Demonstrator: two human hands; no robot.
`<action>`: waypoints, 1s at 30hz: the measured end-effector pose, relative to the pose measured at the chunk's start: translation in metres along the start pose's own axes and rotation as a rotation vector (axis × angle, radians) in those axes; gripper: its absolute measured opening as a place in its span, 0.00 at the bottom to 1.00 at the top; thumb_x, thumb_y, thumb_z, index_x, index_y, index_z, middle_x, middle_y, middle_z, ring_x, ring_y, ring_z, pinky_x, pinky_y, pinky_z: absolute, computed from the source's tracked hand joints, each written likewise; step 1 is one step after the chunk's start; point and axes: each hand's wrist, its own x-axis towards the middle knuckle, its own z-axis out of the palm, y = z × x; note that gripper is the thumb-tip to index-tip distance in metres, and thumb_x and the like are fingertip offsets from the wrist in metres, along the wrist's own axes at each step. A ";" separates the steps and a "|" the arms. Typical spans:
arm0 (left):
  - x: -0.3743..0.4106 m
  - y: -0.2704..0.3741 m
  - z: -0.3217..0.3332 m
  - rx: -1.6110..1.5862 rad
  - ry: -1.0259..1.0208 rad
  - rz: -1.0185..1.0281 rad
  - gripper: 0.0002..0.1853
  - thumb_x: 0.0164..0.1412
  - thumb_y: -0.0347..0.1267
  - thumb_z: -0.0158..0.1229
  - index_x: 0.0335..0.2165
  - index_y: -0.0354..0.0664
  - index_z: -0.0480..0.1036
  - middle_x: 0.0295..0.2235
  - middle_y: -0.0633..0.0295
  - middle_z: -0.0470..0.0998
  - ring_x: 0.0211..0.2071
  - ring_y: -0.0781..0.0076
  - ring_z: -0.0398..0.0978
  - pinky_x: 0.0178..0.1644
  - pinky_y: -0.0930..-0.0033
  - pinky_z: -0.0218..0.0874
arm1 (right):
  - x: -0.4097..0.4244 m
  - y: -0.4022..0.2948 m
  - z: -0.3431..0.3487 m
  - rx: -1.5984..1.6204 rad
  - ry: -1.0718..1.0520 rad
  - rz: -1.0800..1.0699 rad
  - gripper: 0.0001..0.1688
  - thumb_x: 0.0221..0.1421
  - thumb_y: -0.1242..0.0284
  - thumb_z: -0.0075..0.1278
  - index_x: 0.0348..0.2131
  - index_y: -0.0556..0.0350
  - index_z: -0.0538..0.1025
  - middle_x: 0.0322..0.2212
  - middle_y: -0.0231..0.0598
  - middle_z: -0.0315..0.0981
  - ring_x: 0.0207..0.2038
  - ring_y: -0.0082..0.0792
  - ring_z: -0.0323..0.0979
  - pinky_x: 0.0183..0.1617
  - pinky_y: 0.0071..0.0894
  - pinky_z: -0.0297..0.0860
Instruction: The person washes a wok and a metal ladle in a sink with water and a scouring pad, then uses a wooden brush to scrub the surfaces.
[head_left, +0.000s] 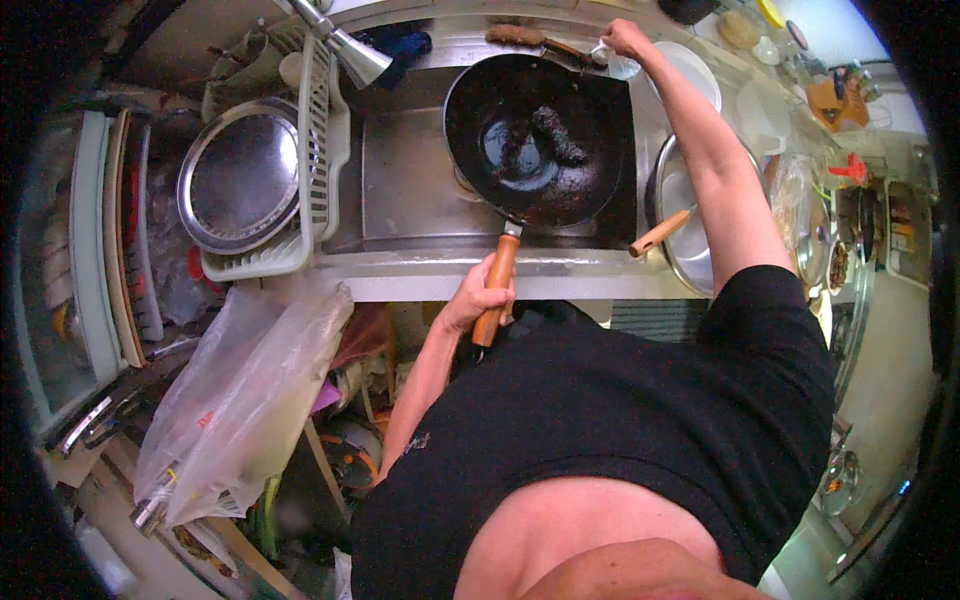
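My left hand (482, 294) is closed around the wooden handle of a black wok (592, 180), which is held over the stainless steel sink (409, 176). A dark, rough scouring pad (559, 135) lies inside the wok, whose bottom looks wet. My right hand (624, 39) reaches to the back right of the sink, at the white top of a clear bottle (622, 66); its exact grip is hard to make out. A brown-bristled brush (516, 35) lies behind the wok, close to that bottle.
On the left, a white dish rack (322, 142) holds a round metal lid (244, 176), with the faucet (360, 60) behind it. To the right stand a white bowl (686, 75) and a metal pot (686, 247) with a wooden-handled utensil (660, 232). A plastic bag (247, 397) hangs below the counter's edge.
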 end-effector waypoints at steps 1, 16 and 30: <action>0.000 -0.004 0.000 -0.027 -0.009 -0.006 0.25 0.42 0.31 0.60 0.39 0.37 0.59 0.22 0.62 0.68 0.17 0.75 0.68 0.18 0.74 0.64 | 0.004 0.000 -0.004 0.062 -0.053 0.027 0.13 0.51 0.67 0.50 0.35 0.54 0.78 0.24 0.44 0.77 0.24 0.36 0.76 0.33 0.35 0.72; 0.014 0.034 0.043 -0.047 -0.036 0.025 0.24 0.44 0.32 0.60 0.38 0.39 0.59 0.23 0.63 0.67 0.19 0.76 0.68 0.20 0.73 0.63 | 0.010 0.006 -0.014 0.267 -0.195 -0.032 0.11 0.49 0.74 0.55 0.36 0.54 0.79 0.22 0.35 0.76 0.20 0.25 0.72 0.25 0.27 0.72; 0.021 0.026 0.055 -0.006 0.014 0.054 0.24 0.43 0.32 0.60 0.39 0.38 0.60 0.23 0.63 0.68 0.22 0.77 0.67 0.27 0.75 0.61 | 0.006 -0.011 -0.020 0.132 -0.239 -0.122 0.05 0.47 0.79 0.55 0.30 0.60 0.77 0.19 0.37 0.74 0.17 0.27 0.72 0.21 0.28 0.69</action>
